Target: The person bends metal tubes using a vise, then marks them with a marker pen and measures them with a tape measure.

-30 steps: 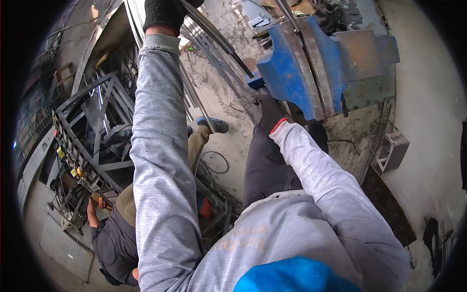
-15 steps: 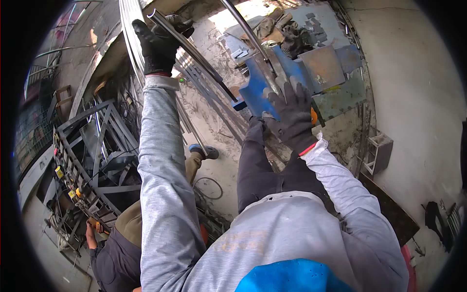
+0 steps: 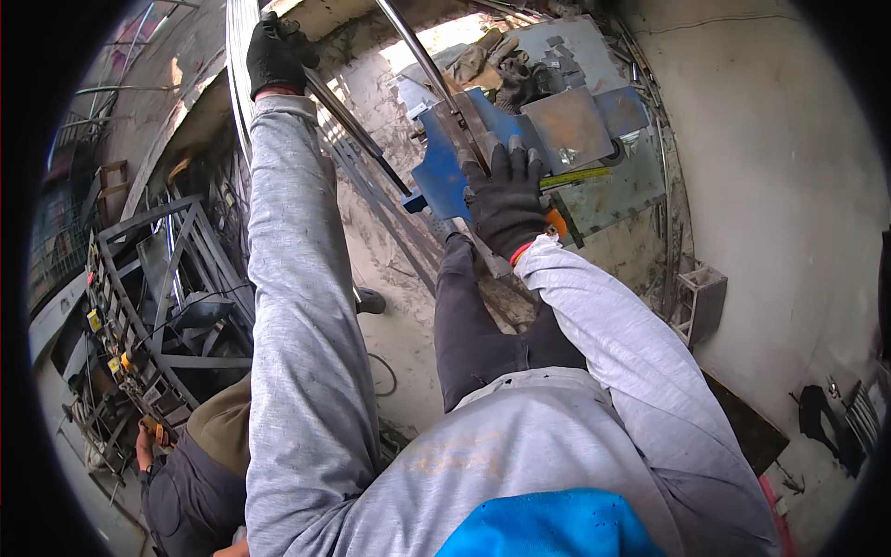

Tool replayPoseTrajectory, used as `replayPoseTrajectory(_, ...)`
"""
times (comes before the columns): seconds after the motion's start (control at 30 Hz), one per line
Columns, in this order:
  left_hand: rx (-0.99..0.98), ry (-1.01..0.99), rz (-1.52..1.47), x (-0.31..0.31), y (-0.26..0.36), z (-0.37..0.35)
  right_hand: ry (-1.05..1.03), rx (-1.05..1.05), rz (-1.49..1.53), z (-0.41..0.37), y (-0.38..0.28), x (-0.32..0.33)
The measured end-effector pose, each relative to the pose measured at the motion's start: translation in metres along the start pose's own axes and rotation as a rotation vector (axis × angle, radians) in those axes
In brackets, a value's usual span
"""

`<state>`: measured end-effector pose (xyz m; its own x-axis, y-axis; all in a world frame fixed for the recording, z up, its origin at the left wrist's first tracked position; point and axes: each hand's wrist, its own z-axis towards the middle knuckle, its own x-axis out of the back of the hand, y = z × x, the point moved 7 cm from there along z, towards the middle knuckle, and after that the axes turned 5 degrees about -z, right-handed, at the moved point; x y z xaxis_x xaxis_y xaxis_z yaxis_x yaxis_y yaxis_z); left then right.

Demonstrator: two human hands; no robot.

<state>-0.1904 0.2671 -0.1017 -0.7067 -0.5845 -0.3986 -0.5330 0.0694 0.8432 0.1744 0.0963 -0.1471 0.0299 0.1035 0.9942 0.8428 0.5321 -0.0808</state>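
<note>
Metal tube (image 3: 415, 48), upper centre, at vise (image 3: 437, 169): likely stiff, slippery; hold mid-length. Right hand (image 3: 507, 197) lies spread at its lower end; left hand (image 3: 277, 58) meets bar (image 3: 348, 116), grip unclear.

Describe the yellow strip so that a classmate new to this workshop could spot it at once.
Start at the pale wall on the right, then the bench beside it, bearing a blue vise. Between the gloved right hand and the wall runs a thin strip, bright yellow against blue, grey and rusty metal.
</note>
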Motion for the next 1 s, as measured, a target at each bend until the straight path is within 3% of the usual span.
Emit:
replayPoseTrajectory(0.07,-0.056,0.083,0.068,-0.003,0.002,-0.007,0.121,-0.002,0.028,-0.003,0.0,0.007)
replayPoseTrajectory(0.17,-0.148,0.046,0.009,0.007,0.011,-0.008,0.145,0.014,0.032,-0.004,-0.001,0.012)
replayPoseTrajectory(0.2,-0.209,0.025,-0.008,-0.002,0.022,-0.033,0.147,0.015,0.038,-0.007,0.0,0.013)
replayPoseTrajectory(0.23,-0.321,0.133,0.045,-0.003,0.026,-0.067,0.188,0.017,0.047,-0.007,0.0,0.018)
replayPoseTrajectory(0.27,-0.557,0.167,0.151,-0.013,0.036,-0.102,0.201,0.034,0.062,-0.009,0.001,0.016)
replayPoseTrajectory(0.33,-0.547,-0.007,0.134,-0.028,0.039,-0.167,0.245,0.016,0.042,-0.011,0.002,0.012)
replayPoseTrajectory(0.4,-0.491,0.07,-0.151,-0.038,0.022,-0.258,0.242,0.027,0.062,-0.011,0.002,0.012)
replayPoseTrajectory(0.47,-0.572,-0.242,-0.2,-0.029,-0.004,-0.322,0.265,0.025,0.009,-0.012,0.001,0.01)
replayPoseTrajectory(0.53,-0.751,-0.123,0.01,-0.025,-0.029,-0.388,0.294,0.031,0.014,-0.014,0.002,0.004)
replayPoseTrajectory(0.57,-0.762,-0.122,0.0,-0.02,-0.036,-0.39,0.284,0.023,0.014,-0.012,-0.003,0.003)
replayPoseTrajectory(0.6,-0.745,0.082,-0.117,-0.005,-0.048,-0.388,0.268,0.008,0.002,-0.011,0.0,0.004)
replayPoseTrajectory(0.67,-0.736,0.295,-0.223,0.014,-0.052,-0.386,0.257,0.002,-0.009,-0.006,-0.003,0.007)
replayPoseTrajectory(0.7,-0.774,0.327,-0.14,0.011,-0.05,-0.388,0.257,0.002,-0.011,-0.007,-0.001,0.007)
replayPoseTrajectory(0.77,-0.786,-0.017,-0.063,-0.018,-0.038,-0.395,0.24,-0.004,-0.004,-0.011,0.0,0.008)
replayPoseTrajectory(0.8,-0.789,-0.016,-0.067,-0.024,-0.03,-0.396,0.242,-0.001,-0.008,-0.009,0.0,0.01)
replayPoseTrajectory(0.9,-0.765,0.182,0.339,-0.028,-0.026,-0.405,0.23,0.005,0.005,-0.013,0.0,0.007)
replayPoseTrajectory(1.0,-0.806,0.218,0.374,-0.024,-0.023,-0.406,0.233,0.011,-0.014,-0.012,-0.002,0.003)
